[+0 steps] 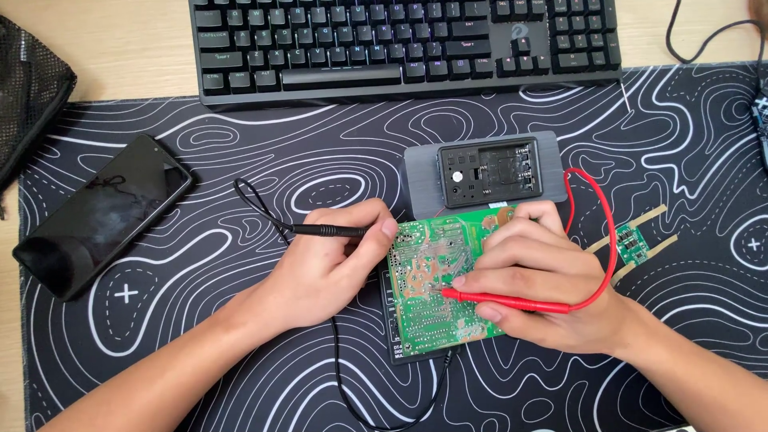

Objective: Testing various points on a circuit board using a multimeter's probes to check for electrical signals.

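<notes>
Probing the green circuit board [436, 288]: right hand [536, 284] grips the red probe [512, 301] on solder; left hand [332, 268] grips the black probe [332, 231], tip seemingly hidden, contact unconfirmed.

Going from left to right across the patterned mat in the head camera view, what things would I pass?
Black phone → left hand holding the black probe → green circuit board → right hand holding the red probe → small green board with tan strips.

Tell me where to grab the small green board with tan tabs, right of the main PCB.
Pinch the small green board across its two long bare edges, coming straight down from above. It lies flat on the desk mat, clear of the right hand and the red lead. The tan tabs at its ends look thin and flexible, so probably avoid them.
</notes>
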